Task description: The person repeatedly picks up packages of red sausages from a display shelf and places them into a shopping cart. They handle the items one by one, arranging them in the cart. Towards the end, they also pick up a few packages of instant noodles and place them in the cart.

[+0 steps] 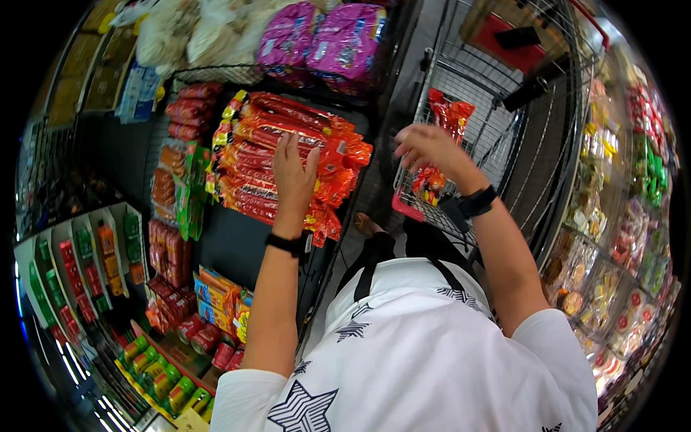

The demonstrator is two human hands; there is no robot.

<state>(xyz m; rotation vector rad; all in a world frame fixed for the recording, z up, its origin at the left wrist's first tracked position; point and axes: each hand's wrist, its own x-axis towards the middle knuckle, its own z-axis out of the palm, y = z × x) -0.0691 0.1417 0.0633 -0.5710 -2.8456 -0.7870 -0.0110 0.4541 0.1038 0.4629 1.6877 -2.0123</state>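
Observation:
A broad pile of red and orange sausage packs in shiny wrappers (259,129) lies on a dark shelf to my left. My left hand (294,170) rests flat on the pile, fingers spread and gripping nothing. Above the near side of a metal shopping cart (475,121), my right hand (432,151) hovers with loosely bent, slightly blurred fingers; nothing shows in it. Similar red packs (452,116) lie in the cart beneath that hand, which partly covers them. Each wrist wears a black band.
Purple bags (348,40) stand behind the pile. Smaller sausage packs (189,110), orange-and-blue packets (216,294) and cans (205,337) line the left display. Packaged foods (588,286) fill shelves at the right. The cart has a red corner piece (406,208) near my legs.

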